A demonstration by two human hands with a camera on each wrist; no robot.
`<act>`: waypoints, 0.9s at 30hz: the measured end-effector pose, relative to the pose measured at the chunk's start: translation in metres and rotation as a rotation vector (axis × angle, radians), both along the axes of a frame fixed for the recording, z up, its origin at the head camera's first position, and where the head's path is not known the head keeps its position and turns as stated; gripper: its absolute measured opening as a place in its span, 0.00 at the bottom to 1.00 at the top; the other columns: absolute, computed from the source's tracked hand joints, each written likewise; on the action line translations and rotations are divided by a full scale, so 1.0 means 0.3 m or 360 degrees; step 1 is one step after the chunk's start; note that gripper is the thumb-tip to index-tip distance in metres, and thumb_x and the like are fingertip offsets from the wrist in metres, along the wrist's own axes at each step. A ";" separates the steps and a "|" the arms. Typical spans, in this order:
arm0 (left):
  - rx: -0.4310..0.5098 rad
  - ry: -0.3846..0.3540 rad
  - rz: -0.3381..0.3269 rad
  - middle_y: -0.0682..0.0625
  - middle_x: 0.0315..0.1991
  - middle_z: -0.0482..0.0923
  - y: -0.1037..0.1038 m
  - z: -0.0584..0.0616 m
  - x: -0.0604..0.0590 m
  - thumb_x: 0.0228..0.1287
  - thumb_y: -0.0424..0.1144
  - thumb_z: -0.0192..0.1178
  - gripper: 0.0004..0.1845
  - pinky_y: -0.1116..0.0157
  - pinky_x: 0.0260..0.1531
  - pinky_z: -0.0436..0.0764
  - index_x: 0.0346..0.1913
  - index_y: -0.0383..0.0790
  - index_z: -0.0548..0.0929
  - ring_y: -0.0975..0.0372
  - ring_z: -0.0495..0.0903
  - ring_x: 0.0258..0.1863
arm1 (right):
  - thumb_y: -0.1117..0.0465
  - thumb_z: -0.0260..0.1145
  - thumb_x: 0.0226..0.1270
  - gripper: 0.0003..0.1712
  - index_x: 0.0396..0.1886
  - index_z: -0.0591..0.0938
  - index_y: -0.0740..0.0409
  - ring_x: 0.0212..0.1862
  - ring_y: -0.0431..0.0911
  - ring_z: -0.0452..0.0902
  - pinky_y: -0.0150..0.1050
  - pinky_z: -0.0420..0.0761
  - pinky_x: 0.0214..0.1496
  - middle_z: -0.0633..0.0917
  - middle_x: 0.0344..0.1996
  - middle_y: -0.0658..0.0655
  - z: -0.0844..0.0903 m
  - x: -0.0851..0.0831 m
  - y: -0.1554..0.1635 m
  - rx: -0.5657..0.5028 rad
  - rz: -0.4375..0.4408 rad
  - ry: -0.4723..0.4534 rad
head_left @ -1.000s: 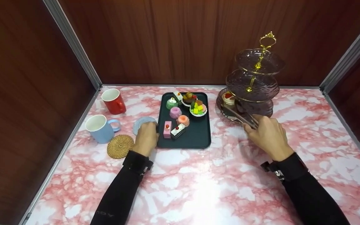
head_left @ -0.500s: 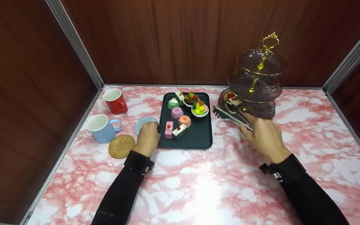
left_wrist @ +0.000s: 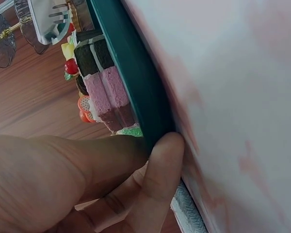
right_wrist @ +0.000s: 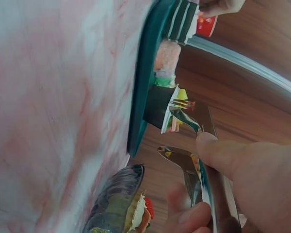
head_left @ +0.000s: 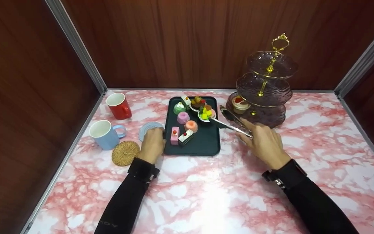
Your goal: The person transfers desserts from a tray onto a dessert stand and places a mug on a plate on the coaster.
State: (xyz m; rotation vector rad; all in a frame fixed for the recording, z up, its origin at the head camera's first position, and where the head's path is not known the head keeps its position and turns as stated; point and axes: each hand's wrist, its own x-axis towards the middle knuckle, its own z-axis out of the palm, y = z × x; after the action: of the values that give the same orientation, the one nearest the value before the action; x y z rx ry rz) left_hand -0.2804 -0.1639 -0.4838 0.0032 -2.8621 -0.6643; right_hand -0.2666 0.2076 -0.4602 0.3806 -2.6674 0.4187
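At the dark green tray's [head_left: 205, 143] left edge, my left hand [head_left: 153, 144] pinches the rim between thumb and fingers, as the left wrist view confirms. My right hand [head_left: 266, 143] holds metal tongs [head_left: 230, 126] with their arms spread apart. One tip is at the fruit-topped cup dessert [head_left: 207, 113] on the tray's right side; the other points toward the stand. In the right wrist view the toothed tip [right_wrist: 182, 109] lies close to the cup's fruit; contact is unclear. A cream cupcake [head_left: 240, 105] with a red topping sits on the bottom tier of the three-tier stand [head_left: 265, 89].
More small cakes share the tray, among them a pink slice [head_left: 174, 138] and a purple ring cake [head_left: 183, 117]. To the left stand a red mug [head_left: 119, 109] and a blue mug [head_left: 105, 136], beside a woven coaster [head_left: 125, 153] and a pale blue coaster [head_left: 146, 127].
The tongs have released the cupcake on the stand's bottom tier. My right hand has swung them left to the fruit-topped cup dessert, their arms spreading wider. The left hand stays put.
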 end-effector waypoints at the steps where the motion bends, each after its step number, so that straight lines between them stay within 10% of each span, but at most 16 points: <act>1: 0.0000 -0.0003 0.0005 0.39 0.37 0.81 -0.002 0.000 0.001 0.49 0.31 0.66 0.13 0.52 0.37 0.79 0.40 0.39 0.83 0.49 0.81 0.37 | 0.36 0.63 0.54 0.33 0.62 0.67 0.25 0.25 0.51 0.78 0.43 0.63 0.13 0.82 0.28 0.54 -0.003 -0.003 -0.003 -0.0009 0.0007 -0.0001; 27: -0.0007 -0.0011 0.0010 0.40 0.37 0.81 0.003 -0.001 0.002 0.49 0.31 0.66 0.12 0.52 0.39 0.79 0.39 0.39 0.82 0.49 0.80 0.39 | 0.45 0.72 0.45 0.33 0.53 0.78 0.48 0.23 0.47 0.74 0.44 0.70 0.23 0.83 0.27 0.52 -0.029 -0.078 -0.080 -0.0144 0.0049 -0.0031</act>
State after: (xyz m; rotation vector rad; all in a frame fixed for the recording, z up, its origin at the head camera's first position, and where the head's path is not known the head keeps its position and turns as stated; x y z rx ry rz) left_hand -0.2797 -0.1630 -0.4841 0.0135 -2.8688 -0.6583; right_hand -0.2901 0.1837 -0.4688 0.3923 -2.6532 0.5530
